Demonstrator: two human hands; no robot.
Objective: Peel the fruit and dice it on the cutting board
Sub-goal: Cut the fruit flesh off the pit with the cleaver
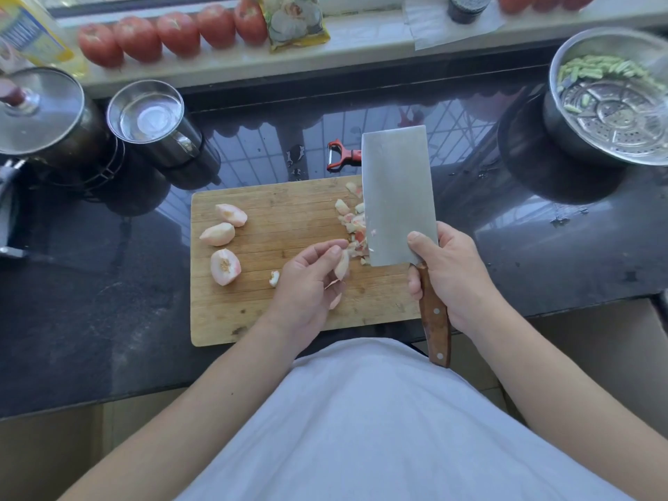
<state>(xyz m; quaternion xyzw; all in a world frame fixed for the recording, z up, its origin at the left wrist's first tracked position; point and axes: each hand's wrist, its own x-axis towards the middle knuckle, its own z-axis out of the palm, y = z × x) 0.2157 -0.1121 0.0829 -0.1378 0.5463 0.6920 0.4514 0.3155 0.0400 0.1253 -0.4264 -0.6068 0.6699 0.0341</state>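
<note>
From the head camera, the person stands at a dark counter (pixel 108 320) with a wooden cutting board (pixel 274 320) just in front of the body. The right hand (pixel 444 276) has a closed grip around the wooden handle of a cleaver (pixel 397 197), thumb pressed on the flat of the blade. The blade is turned on its side and its edge meets a pile of diced fruit (pixel 352 226), probably to push the dice together and keep them away from the working area. The left hand (pixel 311 283) holds a peeled slice (pixel 341 263) in curled fingers, lifted a little above the board, I think ready to lay it down for cutting.

Three peeled wedges (pixel 222 244) wait on the left part of the board, well apart from the dice, so the middle of the board stays free for the knife. One small piece (pixel 274 278) lies near the left hand. The red peeler (pixel 339 155) rests on the counter just behind the board. The front edge of the board is close to the counter's edge, so there is little room there. A metal cup (pixel 148 117) and a bowl (pixel 611 99) stand well away at the sides.
</note>
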